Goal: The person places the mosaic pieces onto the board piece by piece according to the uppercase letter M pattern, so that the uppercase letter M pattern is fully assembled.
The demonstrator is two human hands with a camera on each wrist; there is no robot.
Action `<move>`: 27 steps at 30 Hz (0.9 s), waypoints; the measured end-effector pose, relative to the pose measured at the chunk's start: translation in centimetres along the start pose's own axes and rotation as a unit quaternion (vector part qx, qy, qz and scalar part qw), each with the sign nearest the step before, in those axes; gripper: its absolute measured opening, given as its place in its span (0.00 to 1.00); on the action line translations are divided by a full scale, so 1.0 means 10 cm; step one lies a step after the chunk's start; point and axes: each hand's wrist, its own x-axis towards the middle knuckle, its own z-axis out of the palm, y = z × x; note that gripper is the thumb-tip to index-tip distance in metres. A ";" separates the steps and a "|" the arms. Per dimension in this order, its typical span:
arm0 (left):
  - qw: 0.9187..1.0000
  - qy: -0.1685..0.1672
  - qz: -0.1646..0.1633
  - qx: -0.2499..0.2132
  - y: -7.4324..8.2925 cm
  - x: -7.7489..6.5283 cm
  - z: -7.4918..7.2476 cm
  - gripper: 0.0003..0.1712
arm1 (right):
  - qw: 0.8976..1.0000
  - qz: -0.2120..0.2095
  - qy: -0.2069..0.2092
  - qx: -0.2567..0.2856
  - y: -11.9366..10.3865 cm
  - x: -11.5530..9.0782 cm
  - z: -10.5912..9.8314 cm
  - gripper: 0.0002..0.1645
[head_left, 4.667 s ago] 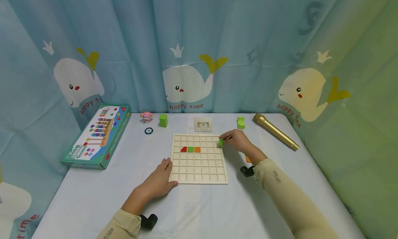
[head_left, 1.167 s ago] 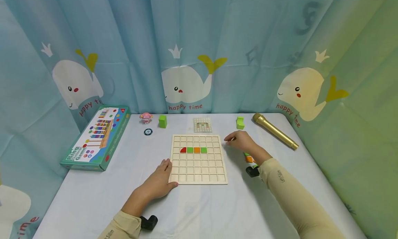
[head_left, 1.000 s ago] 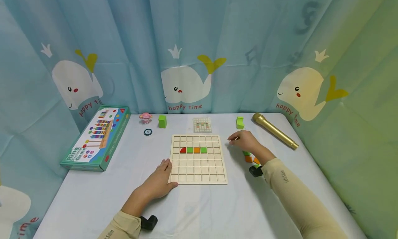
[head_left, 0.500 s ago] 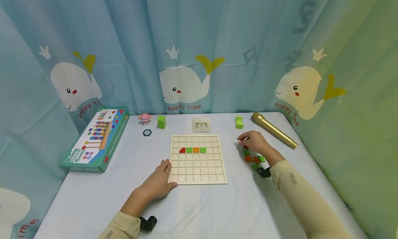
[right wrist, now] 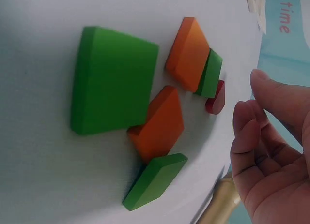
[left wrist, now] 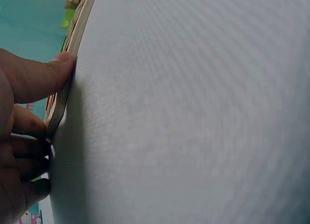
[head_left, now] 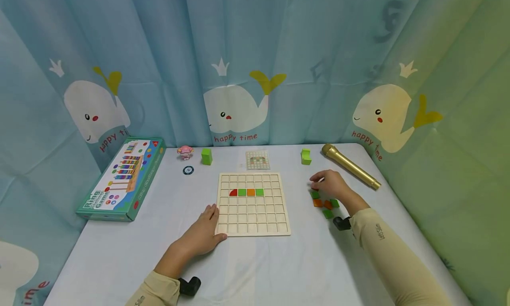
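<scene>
Grid board (head_left: 255,208) lies flat on white cloth (head_left: 255,270); left hand (head_left: 201,230), fingers extended, touches its near-left corner, likely bracing it. Right hand (head_left: 332,184), empty, thumb-finger gap narrow near red piece (right wrist: 217,100), presumably to suit its smallness.

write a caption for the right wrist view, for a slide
A bare right hand near three green blocks, two orange blocks and a red block on a white tabletop.

The tiles (right wrist: 118,81) are green, orange and red.
</scene>
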 end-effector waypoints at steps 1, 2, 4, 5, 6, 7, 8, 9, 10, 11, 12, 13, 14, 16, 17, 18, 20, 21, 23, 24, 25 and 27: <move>1.000 0.001 0.001 -0.001 0.00 0.00 0.00 0.49 | 1.000 -0.002 0.000 -0.003 0.00 -0.01 0.00 0.15; 1.000 0.001 0.001 -0.003 0.00 0.00 0.00 0.49 | 1.000 -0.002 0.001 -0.005 0.01 -0.01 0.01 0.15; 1.000 0.001 0.001 -0.002 0.00 0.00 0.00 0.49 | 1.000 -0.004 0.002 -0.007 0.03 -0.02 0.02 0.15; 1.000 0.001 0.001 -0.001 0.00 0.00 0.00 0.49 | 1.000 -0.007 0.002 -0.011 0.04 -0.02 0.02 0.15; 1.000 0.001 0.002 0.000 0.00 0.00 0.00 0.49 | 1.000 -0.009 0.002 -0.015 0.05 -0.03 0.03 0.15; 1.000 0.002 0.002 0.002 -0.01 0.01 0.00 0.49 | 1.000 -0.012 0.003 -0.018 0.07 -0.03 0.04 0.15; 1.000 0.002 0.002 0.003 -0.01 0.01 0.00 0.49 | 1.000 -0.014 0.003 -0.020 0.08 -0.03 0.05 0.15; 1.000 0.002 0.003 0.004 -0.01 0.01 0.00 0.49 | 1.000 -0.015 0.005 -0.022 0.09 -0.03 0.06 0.15; 1.000 0.003 0.003 0.005 -0.01 0.01 0.00 0.49 | 1.000 -0.017 0.006 -0.024 0.10 -0.03 0.07 0.15; 1.000 0.002 0.003 0.005 -0.01 0.01 0.00 0.49 | 1.000 -0.018 0.007 -0.025 0.11 -0.03 0.08 0.15; 1.000 0.002 0.003 0.004 -0.01 0.01 0.00 0.49 | 1.000 -0.017 0.010 -0.024 0.12 -0.02 0.09 0.14; 1.000 0.002 0.003 0.004 -0.01 0.01 0.00 0.49 | 1.000 -0.017 0.011 -0.023 0.13 -0.02 0.09 0.14; 1.000 0.001 0.003 0.004 0.00 0.01 0.00 0.49 | 1.000 -0.016 0.012 -0.022 0.13 -0.01 0.10 0.14; 1.000 0.000 0.003 0.003 0.01 0.01 0.00 0.49 | 1.000 -0.012 0.013 -0.021 0.14 -0.01 0.10 0.14; 1.000 -0.001 0.002 0.002 0.01 0.01 -0.01 0.49 | 1.000 -0.009 0.012 -0.020 0.14 0.00 0.10 0.14; 1.000 -0.001 0.003 0.002 0.01 0.00 -0.01 0.49 | 1.000 -0.005 0.010 -0.020 0.14 0.00 0.10 0.14; 1.000 -0.002 0.004 -0.001 0.02 0.00 -0.01 0.49 | 1.000 0.004 0.004 -0.020 0.14 0.00 0.11 0.14; 1.000 -0.002 0.004 -0.003 0.02 0.00 -0.02 0.49 | 1.000 0.008 0.002 -0.019 0.13 0.00 0.11 0.13; 1.000 -0.003 0.003 -0.001 0.03 0.00 -0.02 0.49 | 1.000 0.013 -0.003 -0.016 0.13 0.01 0.11 0.12; 1.000 -0.003 0.002 0.000 0.03 0.00 -0.02 0.49 | 1.000 0.011 -0.005 -0.017 0.12 0.01 0.11 0.11; 1.000 -0.003 0.001 0.000 0.03 0.00 -0.02 0.49 | 1.000 0.009 -0.004 -0.018 0.12 0.02 0.11 0.11; 1.000 -0.004 -0.001 0.002 0.03 0.00 -0.02 0.49 | 1.000 0.002 -0.003 -0.020 0.11 0.03 0.11 0.10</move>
